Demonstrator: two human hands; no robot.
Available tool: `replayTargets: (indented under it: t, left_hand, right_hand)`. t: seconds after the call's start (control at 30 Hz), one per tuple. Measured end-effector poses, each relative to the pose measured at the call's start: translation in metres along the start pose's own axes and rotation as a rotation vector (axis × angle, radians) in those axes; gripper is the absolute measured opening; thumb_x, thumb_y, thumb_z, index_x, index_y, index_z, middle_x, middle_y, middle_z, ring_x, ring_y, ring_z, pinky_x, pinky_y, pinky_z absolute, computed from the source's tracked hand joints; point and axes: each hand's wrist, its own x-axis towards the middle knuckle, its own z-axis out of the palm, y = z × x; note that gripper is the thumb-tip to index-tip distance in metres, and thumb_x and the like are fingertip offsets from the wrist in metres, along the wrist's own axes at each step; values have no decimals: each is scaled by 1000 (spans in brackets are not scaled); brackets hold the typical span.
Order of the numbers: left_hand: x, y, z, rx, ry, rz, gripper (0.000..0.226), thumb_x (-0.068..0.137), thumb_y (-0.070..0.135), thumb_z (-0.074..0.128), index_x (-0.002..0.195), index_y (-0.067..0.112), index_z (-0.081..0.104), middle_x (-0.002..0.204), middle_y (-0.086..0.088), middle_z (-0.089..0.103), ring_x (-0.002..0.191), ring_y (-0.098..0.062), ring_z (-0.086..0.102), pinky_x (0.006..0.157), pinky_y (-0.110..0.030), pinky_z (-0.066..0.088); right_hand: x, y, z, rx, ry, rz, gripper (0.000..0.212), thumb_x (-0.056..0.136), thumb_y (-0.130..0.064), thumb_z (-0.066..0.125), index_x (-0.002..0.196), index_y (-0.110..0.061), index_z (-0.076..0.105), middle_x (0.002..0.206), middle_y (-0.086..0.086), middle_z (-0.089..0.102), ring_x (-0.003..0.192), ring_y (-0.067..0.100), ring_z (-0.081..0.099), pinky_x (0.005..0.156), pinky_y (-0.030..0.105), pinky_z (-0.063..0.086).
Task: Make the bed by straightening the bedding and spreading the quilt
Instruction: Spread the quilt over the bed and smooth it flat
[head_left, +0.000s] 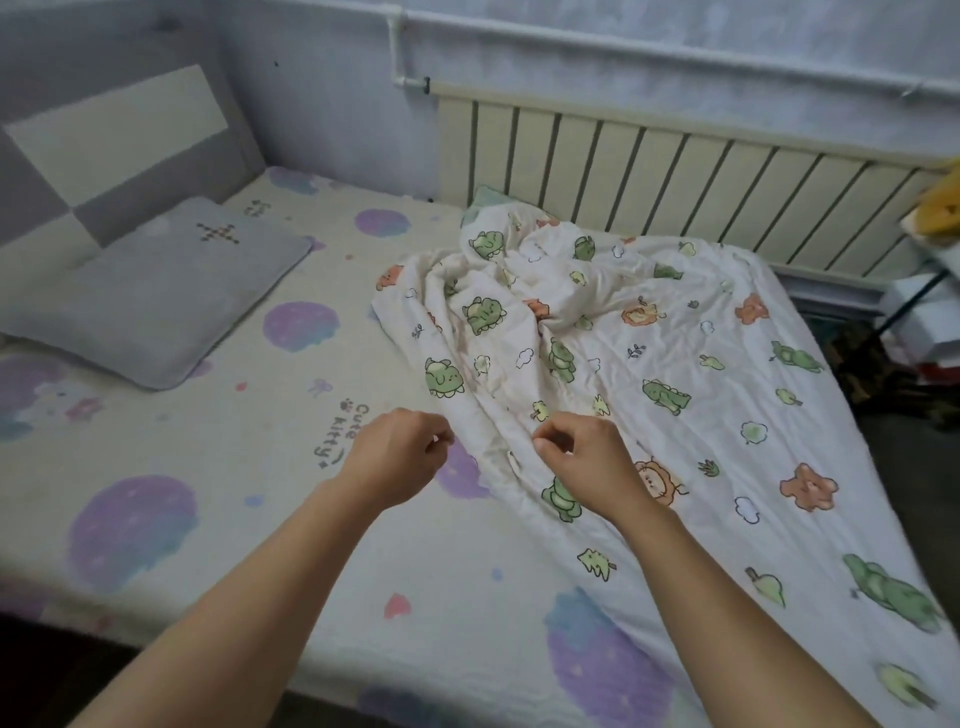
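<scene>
Both left hand (400, 457) and right hand (589, 462) curl fingers at the edge of the rumpled quilt (649, 338), centre frame; whether they grip it, I cannot tell.

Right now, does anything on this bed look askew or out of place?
Yes. The quilt is crumpled into a heap near the radiator and covers only the right part of the sheet, its left edge running diagonally. The grey pillow lies angled to the headboard rather than square.
</scene>
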Motion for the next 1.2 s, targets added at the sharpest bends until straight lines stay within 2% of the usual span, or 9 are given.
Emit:
replayTargets:
  t: [0.3,0.43,0.6,0.73,0.87,0.93,1.03,1.13,1.2]
  left_hand:
    - [90,-62,40,-67,-117,48,23,89,19,51,102,24,69,84,4,66,84,-21,60,72,-31,48]
    - [152,-92,74,-124,-162,-15,20,87,17,53,95,24,70,68,11,59,76,-21,60,71,-33,51]
    - [234,-136,134,-282,-195,-164,17,86,15,56,92,20,71,76,2,69,80,-24,65,76,-37,53]
    - [278,-163,192,-452,-189,-309,21,86,12,56,103,14,67,90,-7,69,91,-29,64,85,-41,52]
    - [307,-191,251,-504,-262,-411,35,88,16,57,122,11,56,107,-8,64,103,-30,59,88,-38,49]
    - [316,-197,273,-501,-287,-433,41,89,18,58,128,12,51,112,-7,60,107,-28,57,88,-37,47]
    - [325,-200,294,-444,-276,-327,53,85,13,61,136,15,46,124,-8,54,113,-27,54,94,-37,45]
    - [332,-199,301,-374,-269,-166,71,82,8,63,145,15,33,137,-12,42,119,-29,49,99,-39,43]
    - [343,-196,300,-292,-272,-72,80,81,6,63,150,14,24,145,-12,34,126,-29,42,102,-38,40]
  right_hand:
    - [79,18,62,-34,-5,116,9,81,-19,60,75,-22,66,69,-8,66,69,12,61,69,35,53]
    - [140,52,97,-45,-27,174,10,81,-19,58,75,-21,65,69,-5,66,69,17,62,68,39,53]
    - [197,112,163,-69,-44,289,7,84,-20,60,88,-20,65,87,-2,68,86,21,61,77,38,52]
    - [218,150,223,-292,-202,342,60,80,-33,66,133,-17,43,127,4,50,117,27,46,93,37,42]
    - [241,193,268,-460,-237,451,100,76,-42,70,151,-18,7,147,9,27,131,32,32,105,41,29]
    - [253,213,276,-485,-246,471,81,82,-26,64,147,-17,18,139,10,39,124,32,42,97,40,35]
    - [273,241,267,-330,-117,459,39,83,-4,47,120,-13,52,111,14,61,103,34,57,77,35,44]
    - [291,262,235,-127,149,501,16,82,-3,48,93,-10,58,90,14,62,85,32,57,68,35,40]
    - [305,276,202,-41,286,536,16,84,-1,47,89,-11,59,83,10,59,77,26,54,64,30,37]
